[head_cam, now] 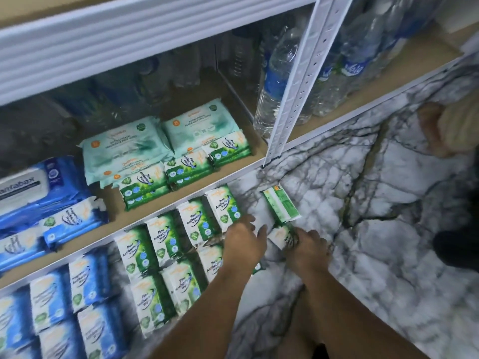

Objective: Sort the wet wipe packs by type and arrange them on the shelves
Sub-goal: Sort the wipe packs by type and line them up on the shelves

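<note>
Packs in blue wrap (89,278) lie leftmost, at least five of them on the marble floor (375,203) below the shelf (129,211). Next come seven green Pine packs (162,237), face up on the floor in two rows, four above three. The left hand (243,246) reaches over the rows' right end, fingers apart, holding nothing. The right hand (308,248) has its fingers curled round an eighth green pack (281,235), which juts past the fingertips. Just beyond lies a face-down pack (281,206).

"Pine Antibacterial Wipes" on packs (166,237), "antabax" (blue pack (31,187))
</note>
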`<state>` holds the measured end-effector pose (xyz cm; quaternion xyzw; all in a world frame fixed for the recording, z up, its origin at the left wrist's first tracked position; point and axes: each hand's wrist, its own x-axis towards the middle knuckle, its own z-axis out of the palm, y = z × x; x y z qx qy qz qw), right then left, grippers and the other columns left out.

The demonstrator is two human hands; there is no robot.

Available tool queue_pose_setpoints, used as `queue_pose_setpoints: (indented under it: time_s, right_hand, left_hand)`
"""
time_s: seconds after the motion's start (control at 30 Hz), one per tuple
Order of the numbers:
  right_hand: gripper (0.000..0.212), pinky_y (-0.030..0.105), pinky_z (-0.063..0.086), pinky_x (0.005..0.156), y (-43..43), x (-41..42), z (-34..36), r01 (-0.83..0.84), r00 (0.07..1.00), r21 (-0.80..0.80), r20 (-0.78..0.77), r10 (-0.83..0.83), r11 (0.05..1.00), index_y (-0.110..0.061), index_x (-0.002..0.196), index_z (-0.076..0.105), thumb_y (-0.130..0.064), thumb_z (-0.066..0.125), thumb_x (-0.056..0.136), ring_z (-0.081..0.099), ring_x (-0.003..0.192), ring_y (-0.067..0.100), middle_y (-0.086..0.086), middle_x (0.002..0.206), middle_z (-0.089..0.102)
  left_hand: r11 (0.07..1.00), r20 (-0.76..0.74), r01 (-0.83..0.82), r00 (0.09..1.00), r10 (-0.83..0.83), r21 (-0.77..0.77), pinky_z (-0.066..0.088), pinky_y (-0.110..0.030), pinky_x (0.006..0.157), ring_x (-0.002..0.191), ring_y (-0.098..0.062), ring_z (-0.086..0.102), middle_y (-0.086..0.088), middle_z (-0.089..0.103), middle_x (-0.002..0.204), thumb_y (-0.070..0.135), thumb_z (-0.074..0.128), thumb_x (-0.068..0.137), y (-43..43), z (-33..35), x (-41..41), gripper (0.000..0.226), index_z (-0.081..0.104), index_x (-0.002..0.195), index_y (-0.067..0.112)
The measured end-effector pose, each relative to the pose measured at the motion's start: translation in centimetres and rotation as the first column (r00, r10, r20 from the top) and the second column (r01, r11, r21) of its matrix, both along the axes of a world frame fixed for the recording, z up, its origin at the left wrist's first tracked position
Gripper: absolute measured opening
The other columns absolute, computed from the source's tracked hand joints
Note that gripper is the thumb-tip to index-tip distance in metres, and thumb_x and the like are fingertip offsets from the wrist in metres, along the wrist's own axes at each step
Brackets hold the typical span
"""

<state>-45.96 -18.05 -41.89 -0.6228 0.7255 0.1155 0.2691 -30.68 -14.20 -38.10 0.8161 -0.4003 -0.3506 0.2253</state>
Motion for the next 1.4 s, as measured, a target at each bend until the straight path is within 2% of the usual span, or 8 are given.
queue_pose_setpoints:
  time_s: [0.13, 0.33, 0.6, 0.77, 0.83, 1.0, 1.2, 1.4]
  right_hand:
    - [0.047, 0.05, 0.04, 0.102, -0.2, -0.9, -0.6, 0.2, 0.977, -0.022, -0.07, -0.201, 0.98, -0.027, 0.126, 0.06, -0.033, 0.067, 0.081, 0.036, 0.129, 0.034, 0.008, 0.134, 0.041]
    - [0.05, 0.048, 0.044, 0.097, -0.5, -1.1, -1.9, 0.332, 0.942, -0.05, -0.037, -0.333, 0.942, -0.029, 0.121, 0.059, -0.033, 0.07, 0.072, 0.04, 0.125, 0.03, 0.003, 0.132, 0.046]
    - [0.056, 0.046, 0.041, 0.093, 0.6, -0.2, -2.0, 0.327, 0.942, -0.114, -0.036, -0.333, 0.938, -0.03, 0.124, 0.058, -0.027, 0.07, 0.069, 0.041, 0.122, 0.032, 0.004, 0.132, 0.046]
    - [0.054, 0.05, 0.035, 0.097, 0.4, -0.2, -2.0, 0.368, 0.928, -0.053, -0.04, -0.371, 0.928, -0.032, 0.121, 0.056, -0.028, 0.071, 0.069, 0.038, 0.123, 0.027, -0.001, 0.129, 0.046]
    - [0.051, 0.053, 0.033, 0.098, 0.4, -0.2, -1.6, 0.371, 0.928, -0.002, -0.046, -0.371, 0.929, -0.031, 0.12, 0.055, -0.031, 0.07, 0.07, 0.04, 0.123, 0.027, -0.001, 0.127, 0.049]
    - [0.044, 0.047, 0.041, 0.103, 2.6, 0.9, 0.2, 0.452, 0.877, 0.096, 0.135, -0.461, 0.887, -0.02, 0.12, 0.051, -0.033, 0.064, 0.08, 0.056, 0.116, 0.037, 0.008, 0.122, 0.06]
    - [0.031, 0.036, 0.05, 0.083, 7.1, 2.5, 4.5, 0.341, 0.889, 0.094, 0.292, -0.353, 0.935, -0.023, 0.111, 0.045, -0.029, 0.063, 0.086, 0.063, 0.09, 0.032, 0.009, 0.09, 0.066]
    - [0.071, 0.021, 0.049, 0.071, 10.1, 4.0, 9.9, 0.216, 0.804, 0.126, 0.539, -0.25, 0.968, -0.026, 0.144, 0.047, -0.002, 0.07, 0.081, 0.06, 0.097, 0.018, 0.003, 0.125, 0.065]
  left_hand:
    - [0.976, -0.1, -0.119, 0.985, 0.139, 0.184, 0.048, -0.028, 0.092, 0.114, -0.026, 0.065, -0.011, 0.07, 0.12, 0.049, 0.063, 0.093, -5.3, -1.0, -2.4, 0.058, 0.06, 0.132, 0.006]
    - [0.862, -0.154, -0.289, 0.912, 0.38, 0.417, 0.061, -0.038, 0.082, 0.09, -0.028, 0.074, -0.011, 0.075, 0.102, 0.08, 0.063, 0.07, -10.1, -5.3, -4.2, 0.089, 0.064, 0.113, 0.003]
    - [0.894, -0.091, -0.277, 0.941, 0.327, 0.352, 0.058, -0.037, 0.088, 0.109, -0.031, 0.067, -0.014, 0.07, 0.117, 0.055, 0.082, 0.074, -11.3, -6.5, -4.7, 0.068, 0.066, 0.117, 0.004]
    - [0.935, -0.221, -0.234, 0.93, 0.295, 0.265, 0.041, -0.014, 0.037, 0.062, -0.009, 0.061, 0.0, 0.07, 0.087, 0.034, 0.078, 0.08, -11.1, -5.3, -3.8, 0.025, 0.072, 0.096, 0.016]
    - [0.955, -0.272, -0.204, 0.927, 0.259, 0.216, 0.047, -0.016, 0.04, 0.06, -0.01, 0.065, 0.001, 0.072, 0.08, 0.029, 0.077, 0.077, -10.0, -3.6, -3.3, 0.015, 0.072, 0.087, 0.018]
    - [0.999, -0.354, -0.039, 0.935, 0.032, -0.012, 0.04, -0.014, 0.049, 0.055, 0.001, 0.054, 0.003, 0.061, 0.08, 0.019, 0.074, 0.082, -3.5, 1.2, -0.7, 0.019, 0.064, 0.098, 0.022]
    - [0.999, -0.415, -0.045, 0.908, 0.048, 0.018, 0.042, -0.002, 0.053, 0.058, 0.021, 0.055, 0.012, 0.048, 0.118, 0.017, 0.059, 0.099, 7.5, 5.6, 2.9, 0.048, 0.038, 0.143, 0.015]
    - [0.984, -0.479, -0.181, 0.863, 0.163, 0.009, 0.05, -0.031, 0.063, 0.071, -0.017, 0.061, 0.006, 0.065, 0.103, 0.014, 0.052, 0.099, 14.9, 9.1, 4.7, 0.057, 0.027, 0.145, 0.036]
